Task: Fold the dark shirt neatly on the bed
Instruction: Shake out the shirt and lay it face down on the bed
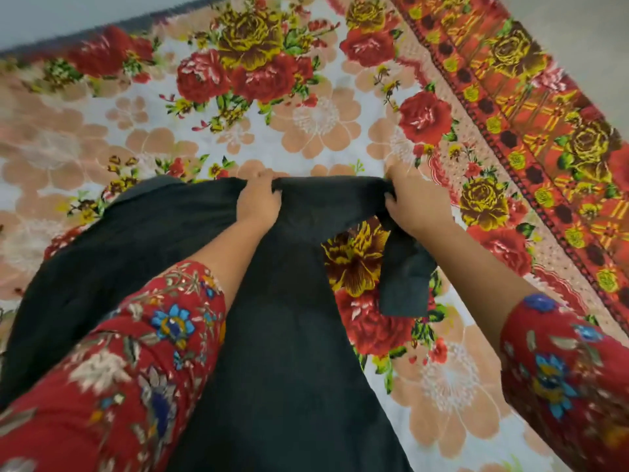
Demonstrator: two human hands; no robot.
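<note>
Sleeves: red floral sleeves (112, 362) nearest the camera, either side of the cloth.
Left hand (258, 199): closed on the dark shirt (272, 335) at its far edge.
Right hand (408, 199): clenched on the same edge; short strip, perhaps a sleeve, dangling below.
Shirt: held over the bed (306, 114), bulk spilling leftward, blurred.
Progress: early; no neat fold visible, spreading and folding left.

Home bedroom: floral bedsheet (316, 120) covers bed
</note>
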